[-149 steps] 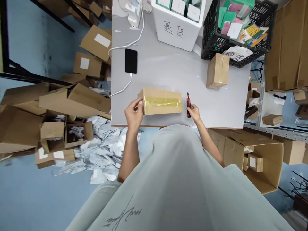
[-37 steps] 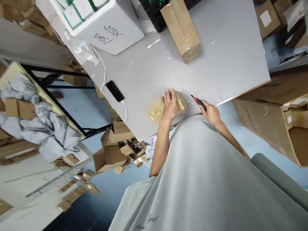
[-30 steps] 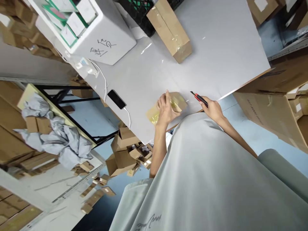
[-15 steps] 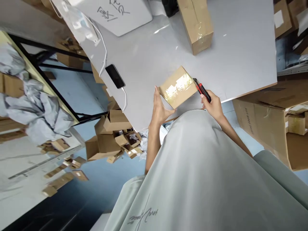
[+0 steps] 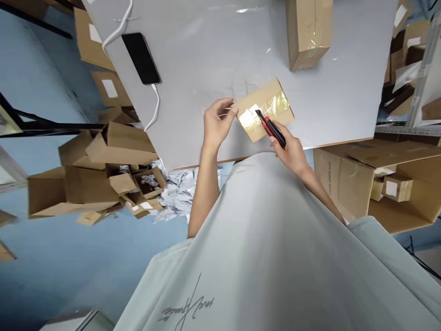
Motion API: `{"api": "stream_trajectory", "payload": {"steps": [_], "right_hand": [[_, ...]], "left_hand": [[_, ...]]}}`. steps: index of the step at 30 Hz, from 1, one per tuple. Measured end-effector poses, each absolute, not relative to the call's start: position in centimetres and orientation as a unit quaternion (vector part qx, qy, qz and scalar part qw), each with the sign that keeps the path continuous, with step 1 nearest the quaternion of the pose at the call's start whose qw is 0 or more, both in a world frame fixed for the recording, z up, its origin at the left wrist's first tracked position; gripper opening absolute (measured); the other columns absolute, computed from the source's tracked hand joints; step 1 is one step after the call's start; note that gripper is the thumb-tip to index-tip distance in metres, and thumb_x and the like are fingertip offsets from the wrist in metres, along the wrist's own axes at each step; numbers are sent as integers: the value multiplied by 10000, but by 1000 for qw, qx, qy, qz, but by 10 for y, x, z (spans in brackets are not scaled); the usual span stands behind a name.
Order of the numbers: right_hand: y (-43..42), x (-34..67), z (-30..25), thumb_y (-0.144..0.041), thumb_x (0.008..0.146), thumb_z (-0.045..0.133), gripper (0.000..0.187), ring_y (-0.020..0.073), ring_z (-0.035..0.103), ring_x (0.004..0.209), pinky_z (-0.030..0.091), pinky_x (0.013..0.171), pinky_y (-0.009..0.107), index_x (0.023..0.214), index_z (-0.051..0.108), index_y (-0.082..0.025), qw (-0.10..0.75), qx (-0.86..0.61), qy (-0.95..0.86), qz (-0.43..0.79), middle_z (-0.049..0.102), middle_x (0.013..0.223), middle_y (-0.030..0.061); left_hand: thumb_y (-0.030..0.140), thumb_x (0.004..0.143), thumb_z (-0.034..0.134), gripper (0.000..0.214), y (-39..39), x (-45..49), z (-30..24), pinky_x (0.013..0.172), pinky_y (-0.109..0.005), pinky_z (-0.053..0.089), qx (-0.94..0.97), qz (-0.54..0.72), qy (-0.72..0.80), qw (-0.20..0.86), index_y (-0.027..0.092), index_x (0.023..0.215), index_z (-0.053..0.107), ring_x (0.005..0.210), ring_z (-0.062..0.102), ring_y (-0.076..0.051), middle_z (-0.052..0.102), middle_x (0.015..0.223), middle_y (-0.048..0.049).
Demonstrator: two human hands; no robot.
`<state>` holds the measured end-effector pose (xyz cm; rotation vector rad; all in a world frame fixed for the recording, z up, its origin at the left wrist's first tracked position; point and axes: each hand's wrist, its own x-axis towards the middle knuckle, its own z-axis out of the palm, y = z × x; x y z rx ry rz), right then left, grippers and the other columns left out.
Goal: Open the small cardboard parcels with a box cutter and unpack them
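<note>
A small taped cardboard box point(image 5: 263, 94) lies tilted on the grey table near its front edge, with shiny clear tape and a white label on its upper face. My left hand point(image 5: 217, 122) is at the box's left corner, fingers curled and thumb tip against the cardboard; part of the grip is hidden. My right hand point(image 5: 292, 149) is wrapped round a black and red utility knife point(image 5: 274, 131). The knife's tip is over the label side of the box; whether it touches the surface I cannot tell.
On the table point(image 5: 193, 59) are a taller taped carton point(image 5: 312, 37) and a black phone point(image 5: 141, 58) with a white cable. Opened boxes point(image 5: 91, 184) and crumpled paper point(image 5: 181, 191) lie on the floor at left. A large open carton point(image 5: 339, 179) stands at right, holding smaller boxes.
The small box has turned in place. My left hand has gone from flat along its side to curled at its corner. The knife has moved from the right edge to over the top.
</note>
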<state>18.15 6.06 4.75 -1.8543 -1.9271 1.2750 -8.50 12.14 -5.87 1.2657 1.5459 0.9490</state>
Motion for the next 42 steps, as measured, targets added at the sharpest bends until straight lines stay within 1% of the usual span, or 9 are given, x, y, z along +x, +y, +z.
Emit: {"api": "stream_trajectory", "payload": {"steps": [3,7,15,21,27,32,34,37,42], "right_hand": [[57,166,52,-500,1184,455,651,260,832,1019,666,997,418,1790,428,-266,68,-619,-666,411,826,1367,94],[51,151,51,-453,1183,463,640,247,834,1060,658,1023,393,1794,432,-263,67,-611,-673,411,824,1412,90],[48,125,43,-388,1167,449,601,274,850,1109,668,1036,415,1754,498,-272,51,-614,-688,384,835,1423,78],[49,110,49,-408,1173,448,598,291,841,1153,658,1041,418,1759,487,-297,26,-611,-702,364,811,1477,72],[54,89,69,-334,1187,392,613,299,813,1196,633,1039,417,1799,423,-308,-61,-638,-692,333,822,1434,73],[54,59,97,-275,1207,316,663,334,815,1124,616,1044,478,1864,257,-216,-230,-673,-650,268,823,1323,175],[52,53,103,-283,1209,319,696,338,819,1086,621,1029,489,1880,155,-201,-272,-675,-641,243,816,1289,200],[52,52,105,-303,1203,357,746,332,813,1068,633,1009,473,1882,66,-197,-301,-666,-642,232,819,1253,203],[60,53,103,-271,1192,418,750,332,808,1089,636,1013,473,1879,125,-205,-311,-657,-648,227,812,1252,207]], "left_hand": [[790,910,826,635,130,-88,-66,1020,-431,689,511,377,613,470,235,1219,819,1183,819,-310,850,1239,-129],[723,876,889,583,128,-94,-70,981,-453,709,500,385,590,504,231,1185,844,1097,838,-307,866,1197,-122],[567,822,971,485,127,-111,-60,1017,-472,712,461,392,566,560,234,1158,864,1139,836,-330,876,1181,-104],[549,819,966,406,123,-119,-62,1044,-478,711,445,388,569,572,262,1095,886,1114,840,-312,882,1178,-76],[475,838,951,366,126,-118,-69,1097,-499,690,445,397,547,588,265,1129,877,1176,823,-327,870,1205,-71],[384,858,923,304,130,-102,-75,1129,-526,674,443,431,525,585,253,1126,866,1191,817,-326,856,1206,-80],[381,863,914,294,131,-94,-76,1125,-512,676,442,438,529,577,251,1122,864,1187,822,-313,854,1199,-77],[415,868,903,297,131,-86,-75,1101,-478,689,447,437,536,567,253,1114,871,1168,830,-296,859,1206,-71],[443,898,883,328,128,-82,-78,1117,-451,680,446,431,561,548,256,1169,880,1198,827,-294,851,1251,-81]]}}
